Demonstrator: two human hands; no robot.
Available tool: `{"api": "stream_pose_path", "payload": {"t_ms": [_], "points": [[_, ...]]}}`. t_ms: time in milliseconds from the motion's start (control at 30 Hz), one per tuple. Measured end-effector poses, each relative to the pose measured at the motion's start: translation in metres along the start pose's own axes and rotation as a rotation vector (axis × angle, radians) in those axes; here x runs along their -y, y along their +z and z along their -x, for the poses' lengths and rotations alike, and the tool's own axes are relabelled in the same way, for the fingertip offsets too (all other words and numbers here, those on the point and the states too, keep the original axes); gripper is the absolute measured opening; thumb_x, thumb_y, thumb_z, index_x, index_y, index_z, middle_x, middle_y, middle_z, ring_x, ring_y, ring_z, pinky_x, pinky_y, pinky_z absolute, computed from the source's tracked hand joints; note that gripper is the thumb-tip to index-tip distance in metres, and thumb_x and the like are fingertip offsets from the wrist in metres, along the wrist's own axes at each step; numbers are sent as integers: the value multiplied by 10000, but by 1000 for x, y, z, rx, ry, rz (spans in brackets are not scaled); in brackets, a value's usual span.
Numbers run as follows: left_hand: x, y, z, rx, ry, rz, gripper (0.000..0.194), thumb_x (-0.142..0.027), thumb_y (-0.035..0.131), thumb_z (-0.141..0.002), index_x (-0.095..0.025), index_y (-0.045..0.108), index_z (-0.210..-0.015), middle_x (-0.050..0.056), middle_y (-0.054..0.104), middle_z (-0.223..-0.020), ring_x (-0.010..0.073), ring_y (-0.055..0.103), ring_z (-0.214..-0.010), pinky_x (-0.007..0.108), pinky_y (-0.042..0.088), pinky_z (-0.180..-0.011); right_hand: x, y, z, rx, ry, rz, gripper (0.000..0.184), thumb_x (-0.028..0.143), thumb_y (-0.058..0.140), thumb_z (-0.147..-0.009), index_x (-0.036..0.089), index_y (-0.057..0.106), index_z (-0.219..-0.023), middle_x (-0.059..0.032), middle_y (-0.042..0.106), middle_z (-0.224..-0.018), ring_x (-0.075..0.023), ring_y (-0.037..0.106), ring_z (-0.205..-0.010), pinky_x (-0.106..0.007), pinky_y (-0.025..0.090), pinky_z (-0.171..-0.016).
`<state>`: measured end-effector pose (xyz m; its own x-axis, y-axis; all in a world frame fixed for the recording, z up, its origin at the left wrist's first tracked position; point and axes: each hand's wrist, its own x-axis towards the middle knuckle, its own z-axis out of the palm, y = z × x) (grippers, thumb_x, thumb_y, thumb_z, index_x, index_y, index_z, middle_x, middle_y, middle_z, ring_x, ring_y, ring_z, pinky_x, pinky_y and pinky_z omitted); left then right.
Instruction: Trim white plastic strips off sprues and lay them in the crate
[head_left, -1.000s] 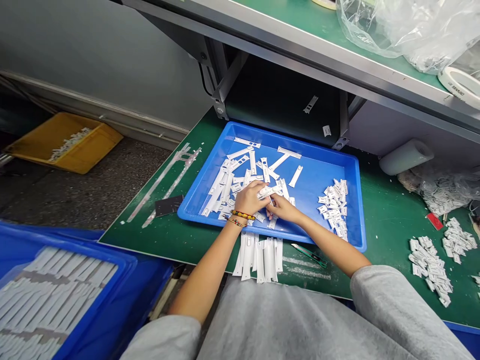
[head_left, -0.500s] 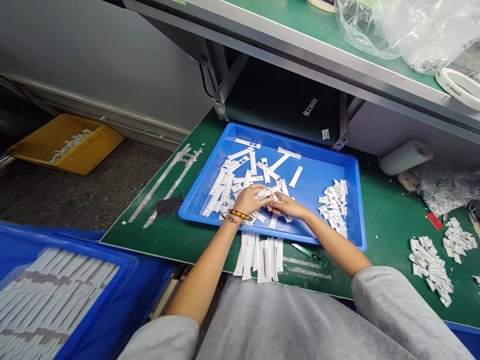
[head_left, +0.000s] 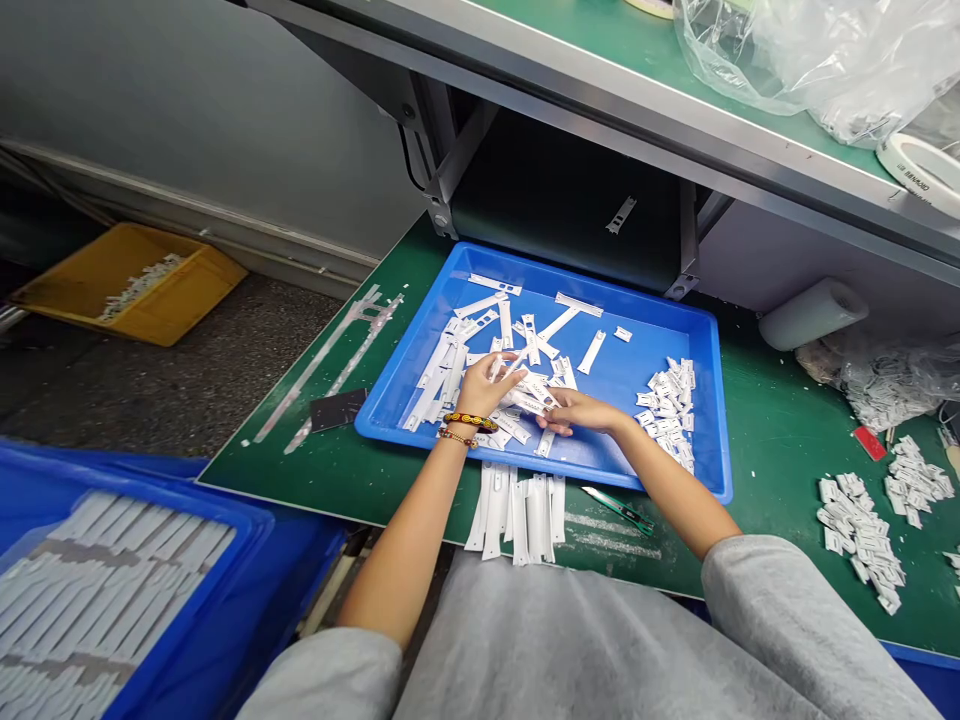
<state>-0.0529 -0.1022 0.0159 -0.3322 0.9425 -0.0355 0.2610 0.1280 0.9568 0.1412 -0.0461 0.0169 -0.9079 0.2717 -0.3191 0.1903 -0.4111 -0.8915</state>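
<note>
- The white plastic strips are flat and narrow, with slots and holes punched along them. They lie crossed in a loose heap on the floor of the blue plastic tray, left of its middle, and a few lie apart nearer its far rim.
- The left hand is over the heap in the tray, fingers spread and apart, with no clamped strip visible. Beaded bracelets circle its wrist.
- The right hand reaches in from the tray's right side, fingers together, tips on the heap. The pictures do not show whether it is clamped on a strip.
- A heap of small white clips lies inside the tray, near its right wall.
- A row of longer white strips lies just below the tray's near rim, on the green mat.
- A green utility knife lies on the mat just below the tray.
- A black square and two long white frames lie left of the tray.
- A white tape roll, on the shelf above the tray and to the right, has dark lettering too small to read.
</note>
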Motion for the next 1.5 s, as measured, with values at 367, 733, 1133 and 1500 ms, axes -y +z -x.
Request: {"api": "stream_pose_path", "payload": {"t_ms": [367, 733, 1133, 1500], "points": [[4, 7, 2, 27, 62, -151, 339, -299, 691, -641, -136, 727, -936, 60, 763, -836, 232, 689, -765, 324, 555, -726, 6, 6, 5, 22, -25, -22, 191, 182, 524, -705, 205, 448, -879, 82, 532, -646, -37, 358, -399, -168, 278, -368], [4, 10, 4, -6, 200, -296, 365, -293, 579, -796, -166, 662, -1128, 109, 645, -1101, 279, 618, -1066, 398, 473, -997, -8, -9, -4, -424, 42, 188, 138, 233, 632, -708, 201, 500, -737, 74, 466, -545, -88, 385, -483, -208, 285, -441], [-1, 12, 5, 297, 217, -127, 364, -460, 579, -831, -172, 674, -631, 60, 683, -777, 217, 644, -760, 344, 530, -785, -5, 4, -16, -771, -266, -9, 458, 531, 798, -574, 191, 536, -733, 93, 399, -542, -68, 329, -486, -219, 260, -468], [-3, 9, 5, 156, 104, -16, 385, -417, 518, -862, -157, 621, -1126, 30, 674, -755, 194, 651, -691, 319, 536, -696, -3, 10, -12, -692, -287, 323, 409, 580, 617, -759, 180, 575, -838, 48, 475, -614, -112, 425, -560, -235, 341, -533]]}}
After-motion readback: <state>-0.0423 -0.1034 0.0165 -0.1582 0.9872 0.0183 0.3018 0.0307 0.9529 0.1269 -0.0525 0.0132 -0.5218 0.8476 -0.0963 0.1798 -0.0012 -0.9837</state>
